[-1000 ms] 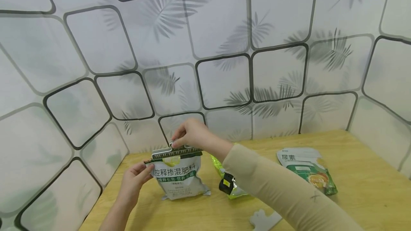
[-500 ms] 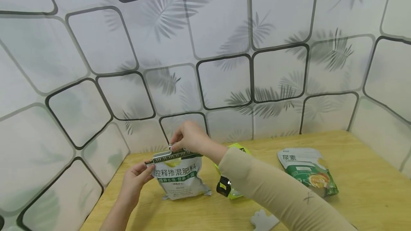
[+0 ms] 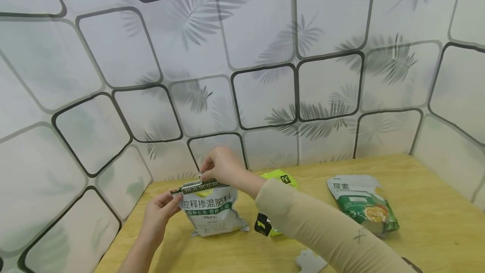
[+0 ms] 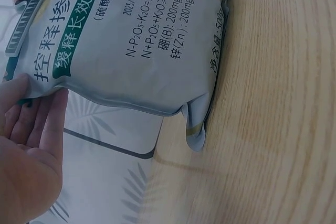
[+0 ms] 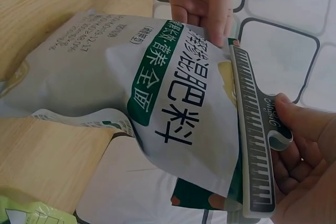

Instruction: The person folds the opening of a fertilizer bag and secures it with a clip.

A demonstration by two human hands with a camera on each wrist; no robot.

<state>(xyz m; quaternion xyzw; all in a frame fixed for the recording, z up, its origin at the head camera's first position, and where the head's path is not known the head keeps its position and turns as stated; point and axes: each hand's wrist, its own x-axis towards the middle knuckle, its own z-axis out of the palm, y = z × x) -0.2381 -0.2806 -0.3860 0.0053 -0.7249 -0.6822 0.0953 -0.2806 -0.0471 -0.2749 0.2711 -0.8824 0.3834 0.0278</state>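
Observation:
A white fertilizer bag with a green band [image 3: 210, 219] stands upright on the wooden table. My left hand [image 3: 158, 214] pinches its upper left corner between thumb and fingers, as the left wrist view of the bag [image 4: 142, 35] also shows. Along the bag's top edge lies a long bag clip [image 3: 206, 186] printed with piano keys. My right hand [image 3: 224, 165] grips this clip by its handles from above. In the right wrist view the thumb presses on a dark handle of the clip [image 5: 253, 140], and a green strip of the bag's top sticks out beside its lower end.
Behind my right forearm is a bright green bag [image 3: 280, 176] with a black clip [image 3: 261, 225] near it. A green and white pouch [image 3: 363, 203] lies at the right. A white flat piece [image 3: 310, 260] rests near the front. Patterned wall covering surrounds the table.
My right hand and the piano-key clip have come slightly down onto the bag's top. The right forearm has shifted left, showing more of the bright green bag. My left hand stays in place.

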